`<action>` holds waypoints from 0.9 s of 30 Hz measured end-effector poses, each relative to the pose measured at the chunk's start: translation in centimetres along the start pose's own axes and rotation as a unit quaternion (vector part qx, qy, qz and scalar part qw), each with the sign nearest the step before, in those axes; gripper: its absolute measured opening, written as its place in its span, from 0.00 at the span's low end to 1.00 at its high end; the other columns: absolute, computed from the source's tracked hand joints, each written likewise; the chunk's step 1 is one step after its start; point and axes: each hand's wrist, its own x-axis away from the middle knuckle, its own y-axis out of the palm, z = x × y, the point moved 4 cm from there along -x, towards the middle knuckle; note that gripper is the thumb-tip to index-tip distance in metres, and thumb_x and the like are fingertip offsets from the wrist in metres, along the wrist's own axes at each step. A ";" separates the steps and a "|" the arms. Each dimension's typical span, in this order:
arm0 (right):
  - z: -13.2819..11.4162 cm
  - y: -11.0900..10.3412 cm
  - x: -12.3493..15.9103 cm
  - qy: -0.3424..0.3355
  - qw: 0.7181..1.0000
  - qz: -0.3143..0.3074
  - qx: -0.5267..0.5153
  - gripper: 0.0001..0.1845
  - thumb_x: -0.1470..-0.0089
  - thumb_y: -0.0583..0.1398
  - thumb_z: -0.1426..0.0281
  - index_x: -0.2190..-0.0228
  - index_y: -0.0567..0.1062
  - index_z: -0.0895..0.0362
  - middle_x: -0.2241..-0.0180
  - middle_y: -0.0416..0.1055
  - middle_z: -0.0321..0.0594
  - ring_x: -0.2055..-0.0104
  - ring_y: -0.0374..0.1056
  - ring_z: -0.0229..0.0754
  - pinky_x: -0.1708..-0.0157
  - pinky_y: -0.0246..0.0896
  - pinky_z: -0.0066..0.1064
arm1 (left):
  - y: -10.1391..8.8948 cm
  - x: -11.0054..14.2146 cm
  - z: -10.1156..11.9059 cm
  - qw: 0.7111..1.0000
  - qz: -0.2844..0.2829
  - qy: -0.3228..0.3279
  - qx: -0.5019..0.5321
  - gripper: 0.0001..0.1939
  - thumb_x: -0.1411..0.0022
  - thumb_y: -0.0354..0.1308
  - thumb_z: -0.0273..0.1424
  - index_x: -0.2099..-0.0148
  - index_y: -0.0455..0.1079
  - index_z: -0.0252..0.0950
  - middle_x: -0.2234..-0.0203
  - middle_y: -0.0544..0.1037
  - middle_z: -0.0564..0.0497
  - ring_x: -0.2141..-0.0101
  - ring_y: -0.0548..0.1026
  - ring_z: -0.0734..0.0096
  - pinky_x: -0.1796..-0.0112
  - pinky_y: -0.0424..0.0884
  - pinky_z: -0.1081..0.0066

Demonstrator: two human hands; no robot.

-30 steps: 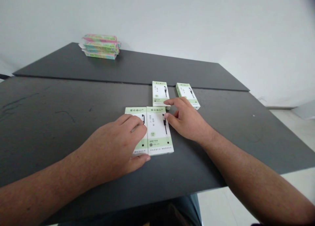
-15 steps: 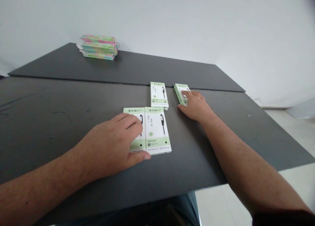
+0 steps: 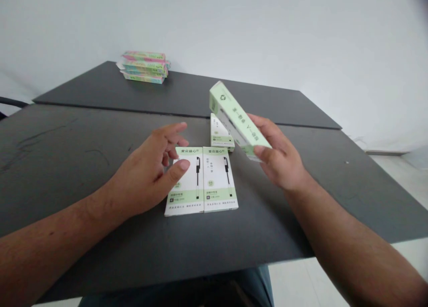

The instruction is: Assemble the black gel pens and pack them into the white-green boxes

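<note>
My right hand (image 3: 281,155) grips a white and green pen box (image 3: 239,122) between thumb and fingers, tilted and raised above the table. Two like boxes lie flat, side by side: a left pen box (image 3: 187,195) and a right pen box (image 3: 219,182), each printed with a black pen. My left hand (image 3: 154,164) hovers over the left one with fingers apart and nothing held. Behind them lies a further pen box (image 3: 220,135), partly hidden by the raised one; another box edge shows beneath it.
On the raised back panel (image 3: 197,90) stands a stack of pink and green cartons (image 3: 145,68), at the far left by the wall. The dark grey table (image 3: 83,164) carries black scuff marks at left. Its front edge lies just before my lap.
My right hand has lifted its pen box off the table and tilted it, moving it left. My left hand has risen off the left box, its fingers spreading.
</note>
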 end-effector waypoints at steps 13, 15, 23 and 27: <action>-3.8 2.2 2.2 -0.186 0.979 -0.077 0.035 0.39 0.38 0.73 0.54 0.29 0.74 0.43 0.23 0.64 0.49 0.22 0.61 0.65 0.24 0.62 0.63 | 1.5 -0.4 -0.7 0.901 0.030 -0.221 0.373 0.28 0.25 0.66 0.39 0.28 0.67 0.45 0.56 0.78 0.51 0.67 0.80 0.68 0.74 0.81 0.72; -3.2 1.9 2.0 -0.142 0.989 -0.035 -0.027 0.41 0.36 0.72 0.53 0.27 0.70 0.45 0.25 0.67 0.52 0.24 0.65 0.65 0.28 0.67 0.63 | 1.3 -0.4 -0.9 0.898 0.066 -0.211 0.381 0.28 0.26 0.68 0.39 0.29 0.66 0.47 0.54 0.78 0.51 0.63 0.80 0.65 0.73 0.82 0.69; -0.8 4.3 1.1 0.015 0.918 -0.097 -0.385 0.34 0.30 0.68 0.50 0.30 0.65 0.38 0.57 0.82 0.35 0.68 0.80 0.44 0.72 0.78 0.37 | 0.6 -0.8 -0.9 0.874 0.142 -0.191 0.423 0.27 0.28 0.69 0.36 0.31 0.68 0.51 0.50 0.81 0.54 0.55 0.79 0.64 0.61 0.83 0.66; -0.9 4.2 1.4 0.013 0.880 -0.095 -0.464 0.27 0.30 0.70 0.52 0.35 0.74 0.37 0.58 0.83 0.34 0.69 0.80 0.42 0.71 0.81 0.37 | 1.2 -0.5 -1.2 0.859 0.104 -0.213 0.454 0.29 0.27 0.68 0.39 0.28 0.66 0.51 0.53 0.80 0.54 0.66 0.78 0.67 0.73 0.81 0.67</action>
